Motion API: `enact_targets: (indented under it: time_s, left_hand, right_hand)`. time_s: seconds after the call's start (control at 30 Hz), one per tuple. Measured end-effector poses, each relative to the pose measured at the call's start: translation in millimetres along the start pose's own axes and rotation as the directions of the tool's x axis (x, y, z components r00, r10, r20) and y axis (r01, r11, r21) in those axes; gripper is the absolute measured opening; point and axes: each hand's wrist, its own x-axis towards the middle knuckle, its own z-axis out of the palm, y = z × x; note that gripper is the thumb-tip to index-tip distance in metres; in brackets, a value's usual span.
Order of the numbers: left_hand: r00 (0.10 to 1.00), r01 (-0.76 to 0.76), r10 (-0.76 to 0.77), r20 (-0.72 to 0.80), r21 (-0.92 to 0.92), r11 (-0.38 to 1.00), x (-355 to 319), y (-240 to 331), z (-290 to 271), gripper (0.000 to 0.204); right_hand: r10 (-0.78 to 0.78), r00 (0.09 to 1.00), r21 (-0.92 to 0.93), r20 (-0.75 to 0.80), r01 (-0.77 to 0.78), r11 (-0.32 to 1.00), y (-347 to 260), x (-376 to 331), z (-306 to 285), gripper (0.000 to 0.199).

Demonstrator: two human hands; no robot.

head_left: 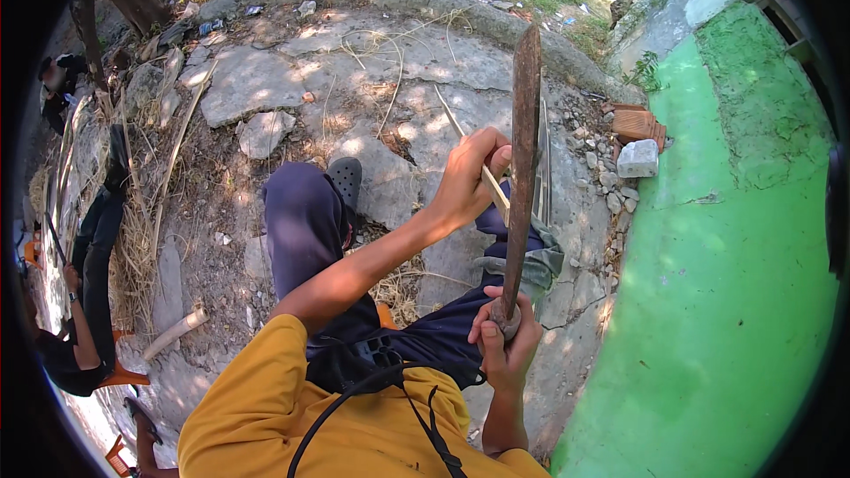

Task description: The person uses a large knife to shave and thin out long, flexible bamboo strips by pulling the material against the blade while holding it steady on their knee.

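My right hand (509,345) is closed round the handle end of a machete (525,133). Its long, rust-brown blade points up and away from me, standing nearly upright in view. My left hand (474,179) grips a thin, pale strip of split bamboo or wood (453,113), pinched between thumb and fingers. The strip slants down to the right, and its lower end passes close beside or behind the blade; I cannot tell whether they touch. A grey-green cloth (536,261) lies over my right leg, below the strip.
A green wall (691,301) runs along the right, with a concrete block (637,159), an orange-brown brick (636,124) and rubble at its foot. Shavings and long strips (146,212) litter the ground at left. Another person (88,301) sits there on an orange chair.
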Motion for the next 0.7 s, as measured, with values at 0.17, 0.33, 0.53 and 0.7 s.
enact_targets:
  time_s: [0.17, 0.33, 0.53, 0.7]
  left_hand:
    - [0.988, -0.035, 0.019, 0.155, 0.096, 0.995, 15.9, 0.3, -0.9, 0.011]
    - [0.984, -0.048, 0.035, 0.174, 0.074, 0.996, 40.3, 0.4, 5.9, 0.038]
    - [0.973, -0.084, 0.06, 0.225, 0.095, 0.992, 60.6, -2.5, 11.4, 0.055]
    - [0.96, -0.11, 0.106, 0.26, 0.001, 0.994, 73.2, -2.0, 14.6, 0.04]
  right_hand:
    - [-0.108, 0.991, -0.188, -0.073, 0.093, 0.978, -8.5, 9.5, -7.2, 0.048]
    - [-0.093, 0.989, -0.207, -0.117, 0.068, 0.976, -25.8, 19.1, -11.2, 0.041]
    - [-0.082, 0.976, -0.123, -0.201, 0.058, 0.991, -38.5, 33.1, -5.3, 0.037]
    - [-0.153, 0.97, -0.228, -0.191, 0.108, 0.968, -40.0, 46.5, -20.4, 0.037]
